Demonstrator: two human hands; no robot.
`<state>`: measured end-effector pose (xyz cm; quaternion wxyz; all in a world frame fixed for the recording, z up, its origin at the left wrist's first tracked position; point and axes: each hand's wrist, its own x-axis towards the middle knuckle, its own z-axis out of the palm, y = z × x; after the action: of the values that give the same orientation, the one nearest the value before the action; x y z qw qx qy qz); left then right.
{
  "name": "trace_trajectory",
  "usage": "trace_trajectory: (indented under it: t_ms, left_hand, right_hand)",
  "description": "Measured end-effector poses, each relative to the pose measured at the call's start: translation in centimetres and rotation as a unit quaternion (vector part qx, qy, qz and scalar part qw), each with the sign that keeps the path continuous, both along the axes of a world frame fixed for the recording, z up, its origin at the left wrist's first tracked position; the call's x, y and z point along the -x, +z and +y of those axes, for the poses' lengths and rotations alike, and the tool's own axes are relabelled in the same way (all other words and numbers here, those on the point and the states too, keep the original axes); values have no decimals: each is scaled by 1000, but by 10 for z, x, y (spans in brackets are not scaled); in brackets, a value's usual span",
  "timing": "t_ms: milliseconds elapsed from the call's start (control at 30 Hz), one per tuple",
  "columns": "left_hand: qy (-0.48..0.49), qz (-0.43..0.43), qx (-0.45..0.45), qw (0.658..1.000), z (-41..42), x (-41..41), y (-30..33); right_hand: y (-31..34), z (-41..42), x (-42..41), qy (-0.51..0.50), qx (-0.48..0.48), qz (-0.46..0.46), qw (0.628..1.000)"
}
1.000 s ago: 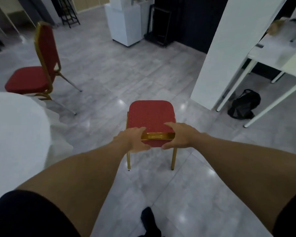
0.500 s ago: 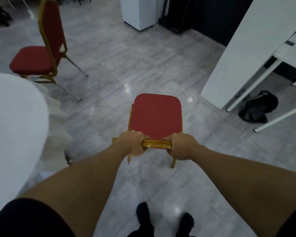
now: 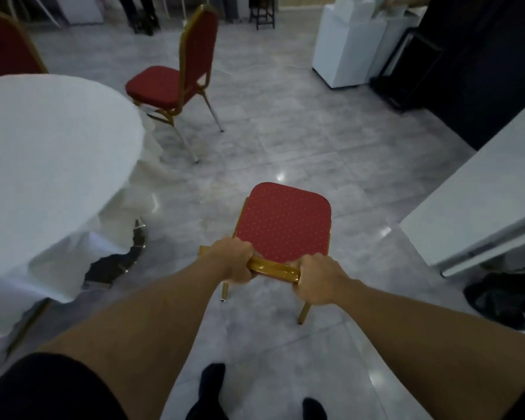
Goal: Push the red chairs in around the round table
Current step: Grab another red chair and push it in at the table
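Observation:
A red chair (image 3: 282,222) with a gold frame stands right in front of me, its dotted seat pointing away. My left hand (image 3: 232,260) and my right hand (image 3: 317,278) are both closed around the gold top rail of its back. The round table (image 3: 43,153) under a white cloth fills the left side, a floor gap away from this chair. A second red chair (image 3: 170,83) stands past the table's far edge, its seat towards the table. Another red chair back (image 3: 5,53) shows behind the table at top left.
A white panel (image 3: 479,201) slants along the right, with a black bag (image 3: 503,295) on the floor below it. White cabinets (image 3: 355,47) and a dark rack (image 3: 406,65) stand at the back right. My dark shoes (image 3: 209,389) are on grey tiles.
My hands went from resting on the chair's top rail to gripping it. The view has swung left, bringing the round table and the far chair more into the frame.

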<state>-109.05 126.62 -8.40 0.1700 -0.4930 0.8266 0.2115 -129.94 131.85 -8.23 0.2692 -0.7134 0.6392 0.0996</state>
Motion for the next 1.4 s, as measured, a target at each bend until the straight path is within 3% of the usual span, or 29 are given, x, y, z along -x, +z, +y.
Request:
trace_trajectory:
  t_ms: [333,500,700,1033,1400]
  left_hand:
    - [175,35,-13,984,122,41,0]
    - [265,46,-5,963,173,42,-6]
    - [348,100,-68,930,205,43,-9]
    - [403,121,-68,904,189,33,-10]
    - [439,99,-58,891,92,-49,-7]
  right_hand:
    - [7,19,45,198,-22,-4,980]
    - [11,20,31,313,-34,-5,949]
    - [18,17,18,431,-13,13,902]
    - [9,-22,-3,492,-11,-10,871]
    - [4,-133,-100,522,14,16,853]
